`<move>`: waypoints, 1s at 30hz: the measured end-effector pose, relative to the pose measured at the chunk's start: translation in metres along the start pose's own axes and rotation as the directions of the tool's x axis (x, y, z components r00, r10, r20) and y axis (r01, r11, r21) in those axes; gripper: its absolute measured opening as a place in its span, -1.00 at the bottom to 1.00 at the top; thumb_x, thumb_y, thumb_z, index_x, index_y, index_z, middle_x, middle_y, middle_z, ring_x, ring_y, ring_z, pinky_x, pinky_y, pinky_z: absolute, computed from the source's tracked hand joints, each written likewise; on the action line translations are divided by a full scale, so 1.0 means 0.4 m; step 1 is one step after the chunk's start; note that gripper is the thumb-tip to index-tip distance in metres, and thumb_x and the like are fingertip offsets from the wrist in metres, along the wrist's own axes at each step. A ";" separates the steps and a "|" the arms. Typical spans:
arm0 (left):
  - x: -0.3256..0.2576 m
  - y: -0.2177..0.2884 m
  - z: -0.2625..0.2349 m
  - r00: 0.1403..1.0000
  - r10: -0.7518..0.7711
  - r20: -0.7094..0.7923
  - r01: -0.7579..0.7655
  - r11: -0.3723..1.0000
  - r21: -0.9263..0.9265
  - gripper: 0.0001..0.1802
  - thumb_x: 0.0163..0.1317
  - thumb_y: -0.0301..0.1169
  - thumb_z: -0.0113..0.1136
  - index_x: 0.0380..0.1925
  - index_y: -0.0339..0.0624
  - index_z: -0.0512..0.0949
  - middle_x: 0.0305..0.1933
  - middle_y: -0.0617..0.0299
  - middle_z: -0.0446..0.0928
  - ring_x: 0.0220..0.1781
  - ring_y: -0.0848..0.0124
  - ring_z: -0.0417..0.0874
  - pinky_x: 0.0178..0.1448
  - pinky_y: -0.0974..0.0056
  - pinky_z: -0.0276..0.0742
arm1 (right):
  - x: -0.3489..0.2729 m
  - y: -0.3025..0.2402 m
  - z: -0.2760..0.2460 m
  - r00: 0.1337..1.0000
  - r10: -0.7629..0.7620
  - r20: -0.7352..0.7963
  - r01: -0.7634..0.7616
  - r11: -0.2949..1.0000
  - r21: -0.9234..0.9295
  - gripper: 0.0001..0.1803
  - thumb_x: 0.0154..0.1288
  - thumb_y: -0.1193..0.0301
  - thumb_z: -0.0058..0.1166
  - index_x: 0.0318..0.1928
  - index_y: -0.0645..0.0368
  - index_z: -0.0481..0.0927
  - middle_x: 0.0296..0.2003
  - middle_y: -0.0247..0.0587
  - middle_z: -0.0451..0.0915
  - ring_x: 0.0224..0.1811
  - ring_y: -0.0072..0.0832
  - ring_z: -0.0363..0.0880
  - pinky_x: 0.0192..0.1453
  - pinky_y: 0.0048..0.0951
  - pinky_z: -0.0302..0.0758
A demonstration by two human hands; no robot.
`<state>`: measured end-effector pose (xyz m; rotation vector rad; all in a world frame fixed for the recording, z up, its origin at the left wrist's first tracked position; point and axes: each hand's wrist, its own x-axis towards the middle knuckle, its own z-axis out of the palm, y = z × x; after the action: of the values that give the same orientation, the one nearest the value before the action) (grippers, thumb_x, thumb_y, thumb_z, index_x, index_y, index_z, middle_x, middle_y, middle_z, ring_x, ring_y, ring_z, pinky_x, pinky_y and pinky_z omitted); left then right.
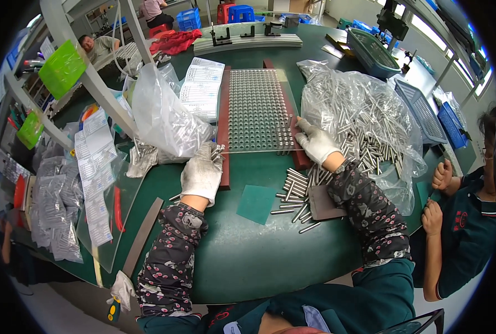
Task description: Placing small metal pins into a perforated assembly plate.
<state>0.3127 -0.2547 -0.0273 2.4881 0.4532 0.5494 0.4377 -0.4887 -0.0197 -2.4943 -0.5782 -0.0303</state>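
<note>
A perforated plate (pixel 259 150) with rows of round holes lies across two dark red bars (pixel 224 167). Short metal pins (pixel 284 138) stand in some holes at its near right corner. My left hand (pixel 199 175), in a white glove, is closed around several metal pins (pixel 218 151) by the plate's near left corner. At the right edge of the plate, my gloved right hand (pixel 317 143) pinches at a metal pin (pixel 290 118) over the last column; the fingertips partly hide it. Loose pins (pixel 295 189) lie in a heap below my right wrist.
A clear bag (pixel 392 111) spilling many pins lies to the right. Left of the plate are a plastic bag (pixel 167 119) and printed sheets (pixel 202 89). A green square (pixel 257 204) and a brown pad (pixel 323 203) lie nearer. Another person's hands (pixel 432 217) are at the right edge.
</note>
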 end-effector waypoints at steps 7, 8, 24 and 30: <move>-0.019 -0.001 0.022 0.994 0.095 -0.048 -0.096 0.995 -0.029 -0.79 0.07 -0.35 0.03 -0.25 -0.05 0.47 -0.35 0.10 0.54 -0.33 0.11 0.55 -0.27 0.17 0.48 | -0.004 0.032 0.027 0.999 -0.048 -0.012 0.049 0.982 0.180 -0.56 0.17 0.30 -0.15 0.09 0.08 0.33 -0.17 0.05 0.48 -0.12 -0.10 0.45 -0.06 -0.29 0.37; -0.024 0.009 0.006 0.989 0.118 -0.085 -0.121 0.992 -0.031 -0.79 0.05 -0.37 0.03 -0.26 -0.05 0.47 -0.35 0.10 0.54 -0.32 0.11 0.55 -0.27 0.18 0.48 | -0.007 0.023 0.022 0.999 -0.047 -0.013 0.049 0.977 0.206 -0.56 0.17 0.30 -0.14 0.09 0.07 0.33 -0.19 0.05 0.49 -0.13 -0.11 0.45 -0.07 -0.30 0.38; -0.037 0.017 -0.022 0.989 0.143 0.025 -0.144 0.989 0.026 -0.66 -0.13 -0.51 0.10 -0.24 -0.08 0.42 -0.28 0.14 0.52 -0.33 0.13 0.56 -0.30 0.17 0.47 | 0.022 -0.057 -0.061 0.851 -0.513 -0.109 0.477 0.844 -0.246 -0.62 0.02 0.57 -0.17 -0.09 0.09 0.46 -0.08 -0.16 0.46 -0.15 -0.22 0.48 -0.09 -0.34 0.43; -0.029 0.027 -0.029 0.968 0.249 -0.024 -0.246 0.965 0.096 -0.64 -0.14 -0.56 0.09 -0.23 -0.12 0.41 -0.31 0.12 0.52 -0.36 0.14 0.56 -0.31 0.19 0.48 | 0.019 -0.044 -0.081 0.851 -0.517 -0.092 0.481 0.838 -0.260 -0.70 0.01 0.56 -0.17 -0.21 0.14 0.53 -0.12 -0.15 0.48 -0.14 -0.20 0.47 -0.05 -0.34 0.41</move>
<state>0.2996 -0.2632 -0.0155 2.6461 0.1839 0.6856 0.4407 -0.4901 0.0177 -2.4483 -1.2040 -0.5205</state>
